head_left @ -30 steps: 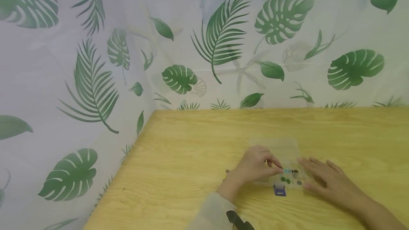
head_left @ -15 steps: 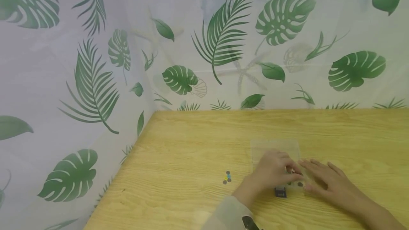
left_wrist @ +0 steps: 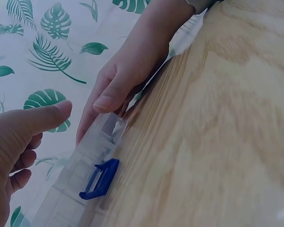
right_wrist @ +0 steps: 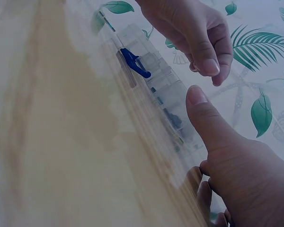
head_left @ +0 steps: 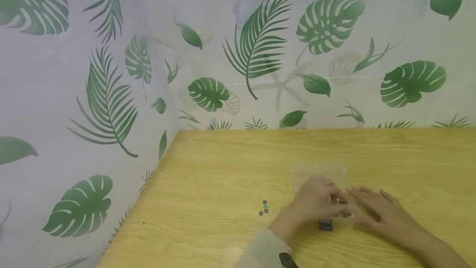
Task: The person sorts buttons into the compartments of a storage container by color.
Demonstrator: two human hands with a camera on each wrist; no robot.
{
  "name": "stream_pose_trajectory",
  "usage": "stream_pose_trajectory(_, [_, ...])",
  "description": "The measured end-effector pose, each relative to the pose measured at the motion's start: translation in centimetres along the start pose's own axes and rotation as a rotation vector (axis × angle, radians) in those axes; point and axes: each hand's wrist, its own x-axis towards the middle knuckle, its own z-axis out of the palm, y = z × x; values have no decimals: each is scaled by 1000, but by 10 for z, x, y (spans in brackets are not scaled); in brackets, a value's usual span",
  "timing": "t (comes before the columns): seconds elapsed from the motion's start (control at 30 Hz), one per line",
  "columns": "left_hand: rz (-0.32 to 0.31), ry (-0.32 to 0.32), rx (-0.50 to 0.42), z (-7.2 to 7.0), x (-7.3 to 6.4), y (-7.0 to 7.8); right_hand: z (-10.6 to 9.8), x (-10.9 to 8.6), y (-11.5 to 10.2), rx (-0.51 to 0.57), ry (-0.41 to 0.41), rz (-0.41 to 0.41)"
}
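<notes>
A clear plastic compartment box (right_wrist: 168, 87) lies on the table with its see-through lid (head_left: 317, 171) folded back. My left hand (head_left: 316, 199) hangs over its right-hand compartments, thumb and forefinger tips close together; I cannot tell whether a small disc is between them. Along the box's right end rests my right hand (head_left: 384, 212), fingers stretched out and thumb apart. At the front edge a dark blue latch (left_wrist: 102, 179) sticks out. Dark pieces (right_wrist: 173, 118) show inside through the clear wall. Most compartments are hidden under my left hand in the head view.
Several small flat discs (head_left: 265, 207), grey, blue and yellow, lie in a cluster on the wooden table (head_left: 208, 177) left of the box. A leaf-printed sheet (head_left: 208, 53) covers the walls behind and left of the table.
My left hand has moved right across the box, from its middle to the right-hand compartments, uncovering the disc cluster. During the last half second it has barely shifted. My right hand has stayed put.
</notes>
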Motion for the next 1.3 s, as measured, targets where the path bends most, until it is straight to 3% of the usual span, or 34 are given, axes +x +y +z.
stream_pose_trajectory(0.33, [7, 9, 14, -6, -15, -13, 0, 1, -1, -14, 1, 4])
stream_pose_trajectory(0.47, [51, 54, 34, -6, -24, -24, 0, 1, -1, -10, 1, 8])
stream_pose_trajectory(0.6, [73, 70, -15, -8, -34, -33, 0, 1, -1, -2, -11, 20])
stream_pose_trajectory(0.9, [74, 39, -94, -13, -53, -57, -1, 1, -2, -5, -4, 5])
stream_pose_trajectory(1.13, [-6, -38, -282, -22, -64, -76, -2, 1, -3, 1, -2, 1])
stream_pose_trajectory(1.3, [-163, -130, -369, -28, -73, -89, -2, 0, -3, -3, 5, -6])
